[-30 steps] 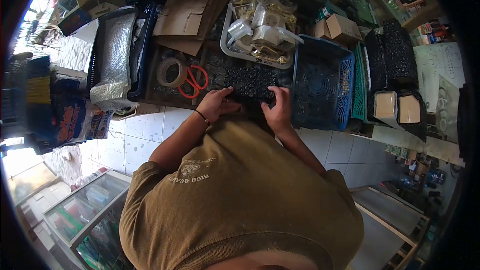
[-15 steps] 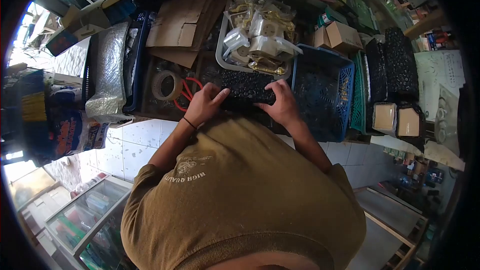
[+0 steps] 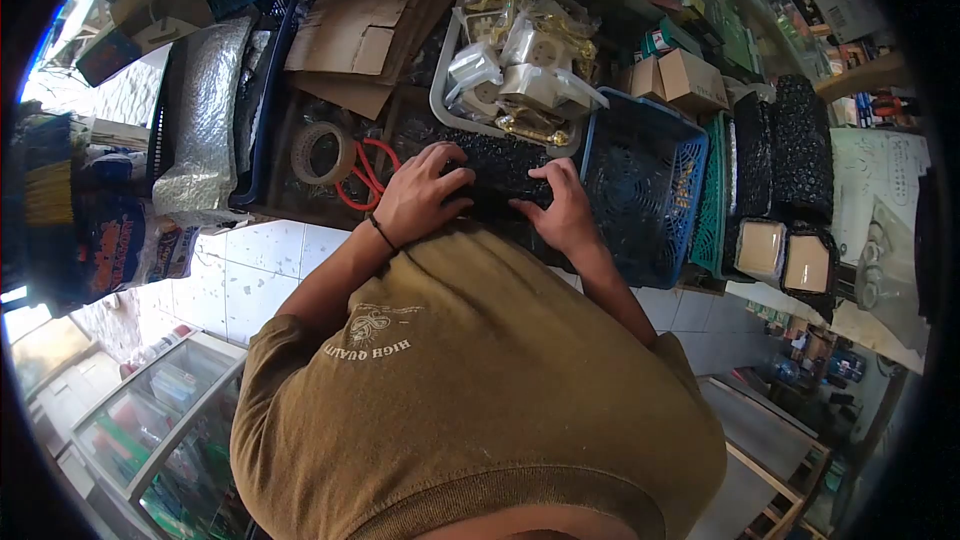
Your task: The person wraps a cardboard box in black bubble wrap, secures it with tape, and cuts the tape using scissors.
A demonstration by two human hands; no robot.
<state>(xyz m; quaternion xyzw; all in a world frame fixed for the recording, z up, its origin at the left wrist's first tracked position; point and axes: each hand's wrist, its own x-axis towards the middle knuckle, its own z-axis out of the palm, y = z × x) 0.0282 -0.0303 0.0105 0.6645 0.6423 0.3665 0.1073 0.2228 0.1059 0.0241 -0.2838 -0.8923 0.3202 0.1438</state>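
Now I see the left hand (image 3: 418,198) and right hand (image 3: 563,212) each clasping an end of the black bubble-wrapped bundle (image 3: 500,172) on the tabletop (image 3: 300,205), beside red scissors (image 3: 362,178).

Tape roll (image 3: 322,152), red scissors (image 3: 362,178), blue basket (image 3: 692,188).

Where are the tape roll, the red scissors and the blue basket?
tape roll (image 3: 299,154): head view, left side of its ring.
red scissors (image 3: 347,200): head view, a handle loop.
blue basket (image 3: 650,110): head view, far rim.
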